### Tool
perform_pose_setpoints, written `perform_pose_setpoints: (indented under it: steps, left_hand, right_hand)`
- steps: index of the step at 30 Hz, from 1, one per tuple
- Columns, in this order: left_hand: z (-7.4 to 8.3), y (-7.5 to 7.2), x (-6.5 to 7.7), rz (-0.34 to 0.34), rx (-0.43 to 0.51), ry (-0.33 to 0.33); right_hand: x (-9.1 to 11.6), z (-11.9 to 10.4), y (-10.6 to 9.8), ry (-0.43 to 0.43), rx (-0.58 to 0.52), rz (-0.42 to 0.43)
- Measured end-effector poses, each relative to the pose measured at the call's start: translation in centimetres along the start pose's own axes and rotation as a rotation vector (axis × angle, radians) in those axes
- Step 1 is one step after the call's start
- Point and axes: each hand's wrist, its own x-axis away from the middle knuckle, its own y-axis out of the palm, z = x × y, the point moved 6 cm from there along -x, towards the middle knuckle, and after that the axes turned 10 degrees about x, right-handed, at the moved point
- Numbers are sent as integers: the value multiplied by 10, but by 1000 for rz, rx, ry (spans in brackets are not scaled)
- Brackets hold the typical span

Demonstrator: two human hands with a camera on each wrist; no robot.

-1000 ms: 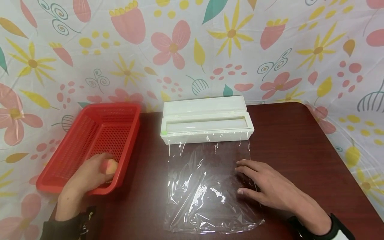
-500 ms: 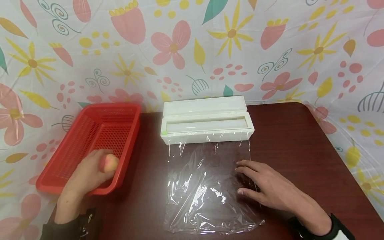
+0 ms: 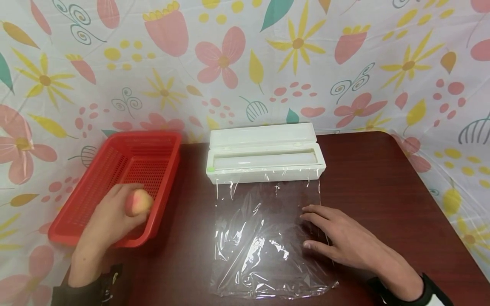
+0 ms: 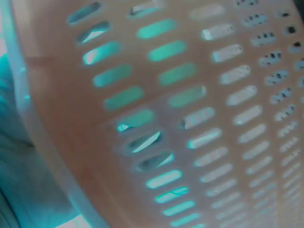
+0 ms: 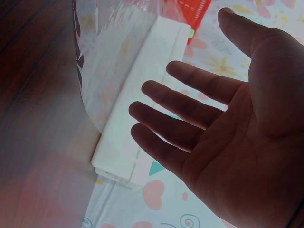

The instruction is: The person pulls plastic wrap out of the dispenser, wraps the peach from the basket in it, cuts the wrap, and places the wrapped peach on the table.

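In the head view my left hand (image 3: pixel 109 219) grips a yellow and red peach (image 3: pixel 140 201) inside the red plastic basket (image 3: pixel 109 137), near its right front corner. The left wrist view shows mostly the slotted wall of the basket (image 4: pixel 142 109), with neither hand nor peach in it. At the right edge of a clear sheet of plastic wrap (image 3: pixel 264 238), my right hand (image 3: pixel 340 238) lies with fingers spread and nothing in its grasp. Its palm and outstretched fingers show in the right wrist view. The wrap runs from a white dispenser box (image 3: pixel 264 175), whose lid stands up.
A dark reddish-brown table (image 3: pixel 363 170) bears everything. Behind it hangs a white cloth (image 3: pixel 245 51) printed with flowers and leaves. The dispenser stands at the table's back, to the right of the basket.
My left hand has lifted slightly with the peach, which now shows more fully above the basket's floor. The right hand and the wrap have stayed in place.
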Motion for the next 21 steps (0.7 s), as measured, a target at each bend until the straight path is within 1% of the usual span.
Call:
perform_pose_setpoints:
  steps: [9,13,16,21]
  left_hand:
    - [21,-12,0,63,11,85]
    - [30,-16,1,84,9,98]
    - [35,-17,1,86,7,103]
    - [46,-19,2,104,8,142]
  right_hand:
    - [0,0,1,-3,-4,-5]
    - [0,0,0,-6,-4,-4]
    - [-1,0,0,-4,-5,-7]
    - [-1,0,1,0,-4,-12]
